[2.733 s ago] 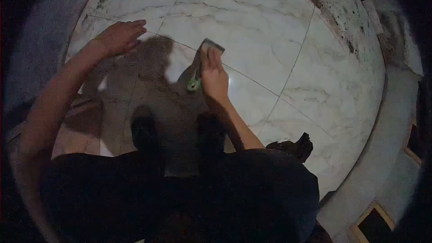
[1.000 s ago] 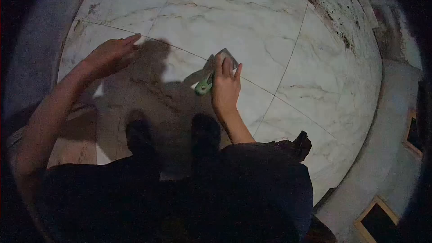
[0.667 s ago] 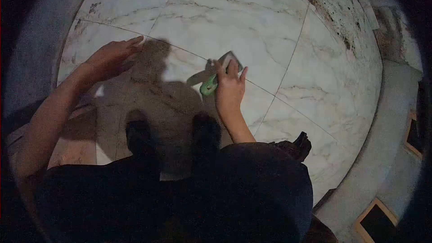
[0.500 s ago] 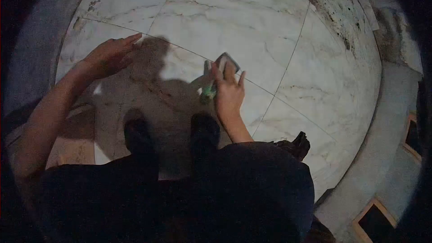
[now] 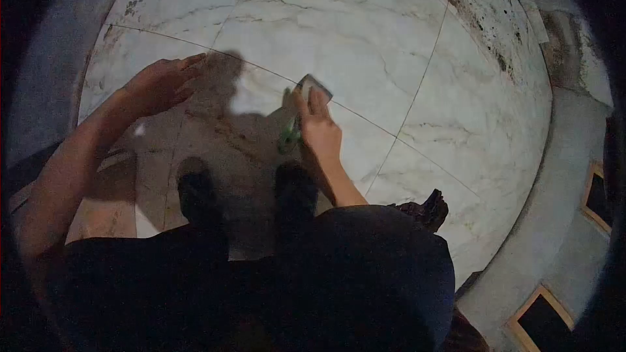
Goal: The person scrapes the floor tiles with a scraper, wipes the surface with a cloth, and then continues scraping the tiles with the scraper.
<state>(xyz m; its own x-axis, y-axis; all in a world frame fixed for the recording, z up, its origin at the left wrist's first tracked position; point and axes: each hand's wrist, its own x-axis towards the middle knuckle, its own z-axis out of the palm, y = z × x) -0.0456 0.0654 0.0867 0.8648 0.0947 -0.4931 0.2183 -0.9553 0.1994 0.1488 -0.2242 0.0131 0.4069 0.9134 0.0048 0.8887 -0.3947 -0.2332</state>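
My right hand (image 5: 321,132) is closed around a putty knife (image 5: 288,135), whose green handle sticks out on the left side of the palm. Its broad grey blade lies over the thin dark joint between marble-patterned floor tiles (image 5: 365,39), with my fingers stretched along the blade. Off to the left, my left hand (image 5: 156,85) is held over the tiles with its fingers extended and nothing in them. Its fingertips are close to the same joint line, near a corner where joints cross.
Two dark shoes (image 5: 195,189) stand on the shaded tiles below my hands. A crumpled dark object (image 5: 427,210) lies to the right of my knee. Dirt and rubble (image 5: 486,39) line the upper right edge. Wood-framed dark panels (image 5: 541,316) lie on the grey floor at right.
My right hand and the putty knife have slid a little to the left along the joint. My left hand has shifted only slightly.
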